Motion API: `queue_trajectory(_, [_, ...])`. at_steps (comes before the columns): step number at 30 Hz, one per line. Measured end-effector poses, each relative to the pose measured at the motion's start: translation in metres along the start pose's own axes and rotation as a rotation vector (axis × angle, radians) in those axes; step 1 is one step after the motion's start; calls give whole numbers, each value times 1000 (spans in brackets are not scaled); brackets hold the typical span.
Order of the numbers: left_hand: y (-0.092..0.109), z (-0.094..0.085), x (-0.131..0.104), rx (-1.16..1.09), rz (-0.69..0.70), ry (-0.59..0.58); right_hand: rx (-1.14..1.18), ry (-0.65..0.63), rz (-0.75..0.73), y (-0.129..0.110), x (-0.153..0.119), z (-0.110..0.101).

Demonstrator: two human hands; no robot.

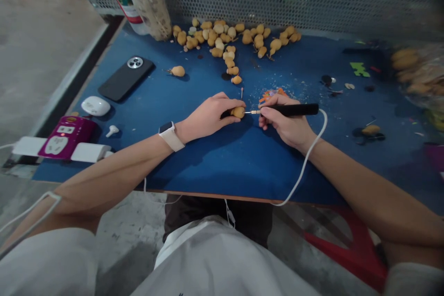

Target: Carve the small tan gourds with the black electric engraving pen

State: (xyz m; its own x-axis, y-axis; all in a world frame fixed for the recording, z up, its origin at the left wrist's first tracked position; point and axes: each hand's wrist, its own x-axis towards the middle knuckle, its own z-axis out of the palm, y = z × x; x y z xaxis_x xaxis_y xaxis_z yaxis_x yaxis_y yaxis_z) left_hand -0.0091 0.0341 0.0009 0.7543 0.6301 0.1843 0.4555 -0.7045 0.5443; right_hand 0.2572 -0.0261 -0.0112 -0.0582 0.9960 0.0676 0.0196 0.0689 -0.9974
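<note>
My left hand point(222, 113) is closed around a small tan gourd point(238, 112), pinching it between thumb and fingers just above the blue tabletop. In my right hand point(286, 122) is a black electric engraving pen point(298, 110), held like a pencil with a white cord trailing from its rear. Its thin metal tip points left and meets the gourd's end, or comes very close to it. Beyond my hands, a line of small gourds point(232, 70) leads up to a large pile of gourds point(218, 32). Orange scraps point(274, 95) and pale shavings lie by my right fingers.
A phone point(126, 78), white earbud case point(95, 106), earbud point(112, 131) and purple power socket point(67, 136) are on the left. Two bottles point(151, 9) stand against the perforated metal panel point(312, 0). A lone gourd point(178, 71) lies near the phone. A bag of gourds point(419, 74) sits right.
</note>
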Motion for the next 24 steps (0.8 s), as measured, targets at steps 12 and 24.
queue_trajectory(12, [1, -1, -1, 2, -8, -7, 79, 9, 27, -1, 0, 0])
queue_trajectory(24, [3, -1, 0, 5, 1, -9, 46, -15, 9, -1, 0, -1])
